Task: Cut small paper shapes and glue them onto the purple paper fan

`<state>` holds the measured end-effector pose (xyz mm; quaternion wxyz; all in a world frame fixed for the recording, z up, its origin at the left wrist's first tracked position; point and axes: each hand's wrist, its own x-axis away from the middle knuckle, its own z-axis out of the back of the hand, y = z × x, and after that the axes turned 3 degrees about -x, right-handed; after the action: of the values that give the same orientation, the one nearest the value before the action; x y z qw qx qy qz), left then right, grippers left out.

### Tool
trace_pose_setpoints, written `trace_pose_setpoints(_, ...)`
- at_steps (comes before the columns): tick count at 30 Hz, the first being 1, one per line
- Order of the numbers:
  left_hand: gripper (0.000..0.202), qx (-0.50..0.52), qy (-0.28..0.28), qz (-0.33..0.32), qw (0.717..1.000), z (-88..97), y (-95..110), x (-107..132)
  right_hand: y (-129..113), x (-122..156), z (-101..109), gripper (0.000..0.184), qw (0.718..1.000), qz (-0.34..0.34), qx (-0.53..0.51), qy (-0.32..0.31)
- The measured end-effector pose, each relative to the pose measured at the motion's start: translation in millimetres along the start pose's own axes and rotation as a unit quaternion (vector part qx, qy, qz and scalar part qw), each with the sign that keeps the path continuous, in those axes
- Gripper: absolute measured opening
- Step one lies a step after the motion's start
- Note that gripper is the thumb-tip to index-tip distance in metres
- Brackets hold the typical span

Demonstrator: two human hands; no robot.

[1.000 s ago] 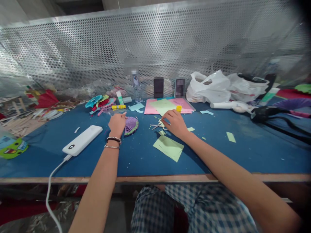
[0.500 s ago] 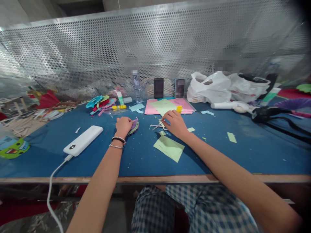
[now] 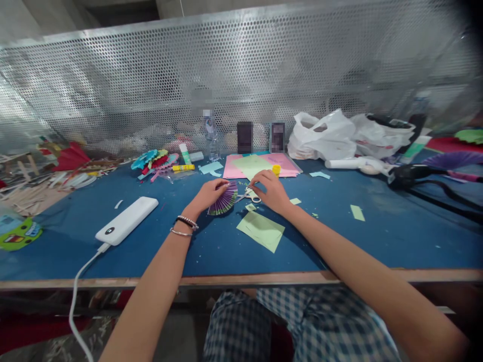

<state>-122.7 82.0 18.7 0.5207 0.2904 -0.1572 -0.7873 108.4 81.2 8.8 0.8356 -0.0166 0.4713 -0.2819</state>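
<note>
A pleated paper fan (image 3: 223, 200), purple with a green rim, is pinched at its upper end by my left hand (image 3: 211, 193). Its folds spread toward me, above the blue table. To its right, my right hand (image 3: 269, 190) has thumb and forefinger brought together; whatever sits between those fingertips is too small to make out. Just below these fingers lie scissors (image 3: 253, 198) with pale handles, blades pointing left. A light green paper sheet (image 3: 261, 231) rests nearer to me, with a small green scrap (image 3: 250, 207) at its upper corner.
A white power bank (image 3: 127, 221) with a cable lies at left. Pink paper (image 3: 234, 168), a yellow cap (image 3: 276, 170) and a yellow glue stick (image 3: 183, 167) are farther back. White plastic bags (image 3: 324, 137) stand by the perforated metal screen (image 3: 241, 65). Wooden sticks (image 3: 30, 188) pile up far left.
My left hand has moved right with the paper fan, which now shows its pleated face more broadly beside the scissors. My right hand has stayed nearly in place.
</note>
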Motion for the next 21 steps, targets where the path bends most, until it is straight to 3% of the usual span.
trace_pose_setpoints(6,0.036,0.025,-0.032,-0.021,0.999,1.4,11.9,1.3,-4.1,0.3,-5.2,0.008,0.997,0.024,-0.057,-0.039)
trace_pose_setpoints(16,0.037,0.024,-0.052,-0.028,0.998,0.5,20.2,3.6,-5.1,1.8,-4.6,0.011,0.996,0.016,-0.025,-0.088)
trace_pose_setpoints(21,0.039,0.024,-0.056,-0.022,0.998,-1.2,19.5,2.9,-3.7,2.1,-7.5,0.009,0.994,0.008,-0.059,-0.091)
